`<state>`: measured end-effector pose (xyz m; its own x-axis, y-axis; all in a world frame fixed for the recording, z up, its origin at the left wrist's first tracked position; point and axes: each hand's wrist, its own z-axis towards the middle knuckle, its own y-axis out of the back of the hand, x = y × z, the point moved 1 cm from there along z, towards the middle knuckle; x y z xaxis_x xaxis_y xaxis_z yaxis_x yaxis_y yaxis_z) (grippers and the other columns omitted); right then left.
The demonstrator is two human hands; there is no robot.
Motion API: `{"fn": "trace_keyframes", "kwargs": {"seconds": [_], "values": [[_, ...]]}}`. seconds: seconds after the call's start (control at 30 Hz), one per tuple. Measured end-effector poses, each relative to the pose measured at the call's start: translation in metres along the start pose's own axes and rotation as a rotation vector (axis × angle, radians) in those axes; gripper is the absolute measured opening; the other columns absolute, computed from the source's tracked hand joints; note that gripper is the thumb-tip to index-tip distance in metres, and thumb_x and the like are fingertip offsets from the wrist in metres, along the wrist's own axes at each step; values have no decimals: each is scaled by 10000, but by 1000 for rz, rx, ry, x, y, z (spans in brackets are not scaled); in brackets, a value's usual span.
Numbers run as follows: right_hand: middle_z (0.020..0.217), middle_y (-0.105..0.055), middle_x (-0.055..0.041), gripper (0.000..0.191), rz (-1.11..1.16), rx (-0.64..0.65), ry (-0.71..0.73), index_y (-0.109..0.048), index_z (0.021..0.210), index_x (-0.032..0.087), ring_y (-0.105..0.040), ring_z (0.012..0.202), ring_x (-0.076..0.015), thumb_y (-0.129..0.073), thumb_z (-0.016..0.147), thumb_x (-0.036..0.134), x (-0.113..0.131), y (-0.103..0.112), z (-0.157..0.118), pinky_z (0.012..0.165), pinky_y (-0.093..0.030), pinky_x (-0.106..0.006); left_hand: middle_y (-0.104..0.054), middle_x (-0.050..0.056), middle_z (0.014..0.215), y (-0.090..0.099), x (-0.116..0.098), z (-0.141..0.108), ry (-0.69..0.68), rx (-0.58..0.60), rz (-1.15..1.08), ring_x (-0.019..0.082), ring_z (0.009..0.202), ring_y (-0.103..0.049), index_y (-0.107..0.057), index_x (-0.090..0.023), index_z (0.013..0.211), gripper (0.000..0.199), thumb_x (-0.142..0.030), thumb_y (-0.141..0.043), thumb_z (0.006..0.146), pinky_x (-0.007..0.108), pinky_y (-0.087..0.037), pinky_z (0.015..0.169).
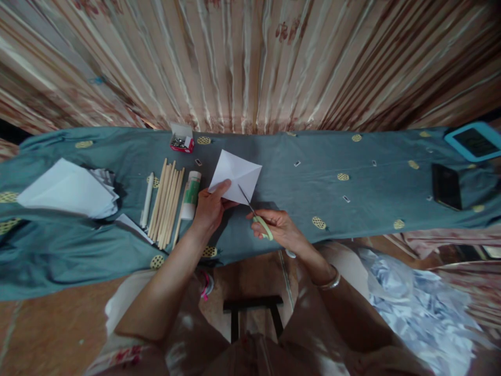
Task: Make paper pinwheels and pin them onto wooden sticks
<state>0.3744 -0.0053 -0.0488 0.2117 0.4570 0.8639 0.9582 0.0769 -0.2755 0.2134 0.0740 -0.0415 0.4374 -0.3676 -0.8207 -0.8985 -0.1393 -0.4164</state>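
The left hand (211,209) grips the square of white paper (238,175), thumb pressed on top and fingers underneath, holding it near the middle of the counter (285,183), toward the person's left. The right hand (272,227) is closed around the light green handles of the scissors (263,227), whose dark blades reach in over the paper's near right side. A bracelet (332,282) circles the right wrist.

Just left of the left hand lies a white tube with a green label (191,194). Beside that I see a bundle of pale wooden sticks (166,203), then a slim white stick (147,201), all running roughly from the far edge toward the near one. A narrow piece of white paper (135,228) slants close by, near the front edge. Farther out, a fanned pile of white sheets (70,190) sits toward the left end. By the far edge, a small open red box (182,142) holds shiny metal pieces. Over at the right end are a dark phone (446,186) and a blue-framed tablet (475,141), near the far corner.
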Motion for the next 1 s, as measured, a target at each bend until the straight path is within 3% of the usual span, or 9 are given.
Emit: {"fn": "trace_keyframes", "kwargs": {"seconds": [0.43, 1.0], "values": [[556, -634, 58, 466, -33, -8, 9, -737, 872, 183, -565, 479, -64, -881, 568, 505, 0, -1, 0, 491, -454, -199, -718, 31, 743, -1, -2, -1, 25, -13, 8, 206, 697, -710, -672, -128, 821, 352, -336, -841, 593, 334, -614, 653], [537, -618, 62, 461, -57, -12, 25, -713, 854, 179, -518, 456, -55, -880, 564, 495, 1, -3, 1, 479, -419, -200, -728, 30, 737, -2, -1, -2, 31, -26, 1, 234, 772, -724, -681, -140, 814, 325, -321, -831, 589, 332, -611, 655]]}}
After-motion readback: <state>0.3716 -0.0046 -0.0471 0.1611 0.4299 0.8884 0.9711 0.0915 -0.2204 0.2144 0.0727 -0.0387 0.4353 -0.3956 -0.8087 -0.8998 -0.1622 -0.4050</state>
